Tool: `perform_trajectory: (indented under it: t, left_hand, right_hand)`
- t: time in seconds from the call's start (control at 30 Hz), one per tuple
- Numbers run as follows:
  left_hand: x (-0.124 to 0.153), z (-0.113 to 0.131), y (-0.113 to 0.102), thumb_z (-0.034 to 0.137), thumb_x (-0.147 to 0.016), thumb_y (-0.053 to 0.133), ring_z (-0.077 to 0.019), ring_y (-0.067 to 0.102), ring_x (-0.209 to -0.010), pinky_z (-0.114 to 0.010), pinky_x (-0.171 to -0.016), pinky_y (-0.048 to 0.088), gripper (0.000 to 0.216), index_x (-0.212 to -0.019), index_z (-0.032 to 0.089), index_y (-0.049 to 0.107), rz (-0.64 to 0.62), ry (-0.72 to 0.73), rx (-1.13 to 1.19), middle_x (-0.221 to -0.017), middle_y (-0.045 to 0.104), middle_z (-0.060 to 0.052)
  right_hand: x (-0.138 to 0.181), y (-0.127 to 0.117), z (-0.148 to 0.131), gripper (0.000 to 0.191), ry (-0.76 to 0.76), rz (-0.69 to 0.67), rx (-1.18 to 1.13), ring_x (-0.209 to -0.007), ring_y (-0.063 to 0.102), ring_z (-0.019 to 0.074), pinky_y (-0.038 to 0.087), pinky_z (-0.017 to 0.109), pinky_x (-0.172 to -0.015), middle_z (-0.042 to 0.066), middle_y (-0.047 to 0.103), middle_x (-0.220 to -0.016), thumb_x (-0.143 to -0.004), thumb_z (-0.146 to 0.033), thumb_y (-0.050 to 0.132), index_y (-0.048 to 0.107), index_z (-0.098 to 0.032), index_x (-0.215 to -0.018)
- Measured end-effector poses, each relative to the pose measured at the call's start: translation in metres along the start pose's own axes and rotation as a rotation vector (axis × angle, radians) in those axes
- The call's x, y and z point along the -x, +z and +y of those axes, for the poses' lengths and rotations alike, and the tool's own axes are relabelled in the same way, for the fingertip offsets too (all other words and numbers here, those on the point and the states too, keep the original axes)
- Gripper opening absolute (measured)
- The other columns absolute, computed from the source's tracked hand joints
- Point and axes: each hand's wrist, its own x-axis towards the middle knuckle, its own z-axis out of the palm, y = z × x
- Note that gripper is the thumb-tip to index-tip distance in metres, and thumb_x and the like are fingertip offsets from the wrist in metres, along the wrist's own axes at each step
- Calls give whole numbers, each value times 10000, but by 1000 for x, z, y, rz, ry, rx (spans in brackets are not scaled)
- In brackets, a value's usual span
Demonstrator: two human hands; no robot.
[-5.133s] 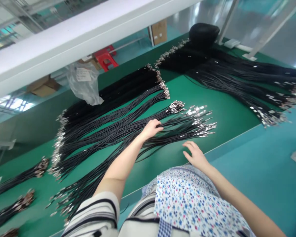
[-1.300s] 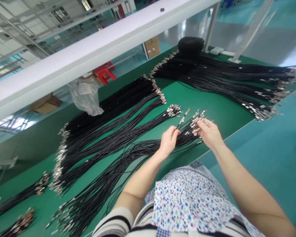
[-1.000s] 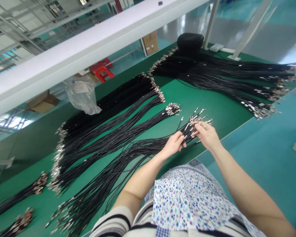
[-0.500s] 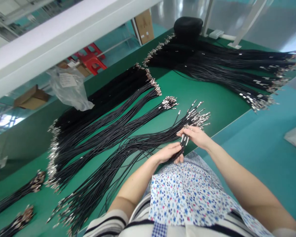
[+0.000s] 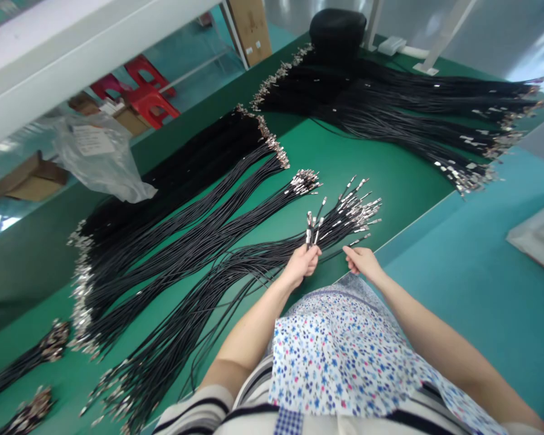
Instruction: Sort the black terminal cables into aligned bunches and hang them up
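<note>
My left hand [image 5: 303, 264] is closed around a few black cables, whose silvery metal terminals [image 5: 309, 228] stick up above the fist. To its right, my right hand [image 5: 362, 262] has its fingers curled, pinching a single black cable [image 5: 330, 256] near its end. Both hands are at the near side of a loose bundle of black cables [image 5: 254, 257], which lies across the green table [image 5: 335, 154]. The bundle's metal-tipped ends [image 5: 358, 211] fan out just beyond my hands.
More black cable bundles [image 5: 194, 232] lie to the left, and a large pile [image 5: 390, 96] lies at the back right beside a black rounded object [image 5: 338, 30]. A clear plastic bag [image 5: 104, 157] hangs by the white beam [image 5: 95, 42]. Red stools [image 5: 152, 90] stand beyond.
My hands have moved apart. The left now holds the cables upright by itself, slightly further left, while the right has left those terminals and shifted right to a single cable. The view has shifted slightly.
</note>
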Motion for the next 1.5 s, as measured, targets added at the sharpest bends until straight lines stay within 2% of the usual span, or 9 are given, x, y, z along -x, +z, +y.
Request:
perform_trajectory:
  t: [0.1, 0.23, 0.4, 0.53, 0.77, 0.9, 1.07, 1.27, 1.5]
  left_hand:
    - [-13, 10, 2, 452, -767, 490, -10, 164, -343, -143, -336, 102, 303, -764, 159, 414, -14, 54, -105, -465, 239, 88]
    - [-23, 11, 7, 437, -771, 472, -6, 189, -331, -142, -327, 109, 293, -728, 157, 395, 32, 76, -155, -479, 286, 78]
    - [-19, 4, 5, 426, -754, 502, -21, 363, -421, -133, -369, 271, 306, -726, 126, 451, 91, 155, -176, -580, 421, 27]
    - [-11, 2, 2, 436, -744, 523, -63, 501, -593, -175, -510, 430, 323, -851, 133, 490, 118, 166, -37, -766, 522, -23]
    - [-1, 3, -4, 466, -714, 562, -44, 406, -442, -123, -341, 264, 386, -945, 170, 471, 141, 45, 99, -607, 414, 31]
    - [-3, 15, -14, 460, -722, 559, -5, 295, -406, -115, -337, 136, 355, -882, 150, 491, 177, 93, 173, -611, 379, 35]
    - [-13, 48, -40, 368, -726, 583, -14, 294, -432, -129, -360, 130, 277, -773, 149, 419, 243, 184, 391, -596, 349, 36]
    - [-21, 59, -50, 350, -738, 575, -26, 279, -432, -140, -362, 120, 273, -745, 159, 380, 211, 182, 451, -571, 317, 39]
    - [-24, 37, -44, 376, -742, 564, -23, 265, -428, -143, -362, 110, 285, -765, 160, 380, 182, 130, 455, -573, 317, 42]
  right_hand:
    - [-8, 4, 8, 365, 125, 11, -151, -350, 461, 93, 331, 187, -325, 11, 505, -453, -730, -483, 545, 540, -118, -729]
    - [3, 17, -8, 294, -57, -21, -329, -431, 509, 85, 416, 190, -421, 7, 544, -536, -685, -393, 613, 542, -120, -769]
    - [33, 31, -41, 362, -392, -276, 70, -437, 519, 101, 441, 221, -455, 23, 560, -536, -780, -473, 466, 509, -135, -657]
    - [37, 38, -57, 362, -469, -233, 286, -409, 499, 97, 402, 208, -441, 12, 542, -508, -827, -427, 397, 488, -149, -614]
    - [32, 49, -82, 269, -684, -116, 898, -611, 556, 132, 363, 219, -583, 49, 621, -671, -828, -340, 424, 608, -174, -722]
    - [9, 42, -88, 333, -499, -421, 548, -469, 505, 99, 373, 196, -493, 16, 553, -530, -818, -403, 413, 558, -144, -667]
    - [-52, 22, -90, 377, -154, 95, 469, -409, 498, 108, 388, 217, -442, 43, 547, -503, -810, -435, 406, 546, -126, -648]
    - [-93, 25, -106, 412, -59, 286, 814, -551, 584, 196, 452, 296, -617, 106, 545, -463, -722, -471, 528, 570, -107, -533]
    - [-100, 54, -101, 279, 72, -19, 558, -335, 487, 132, 438, 252, -408, 94, 532, -408, -738, -270, 548, 570, -85, -531]
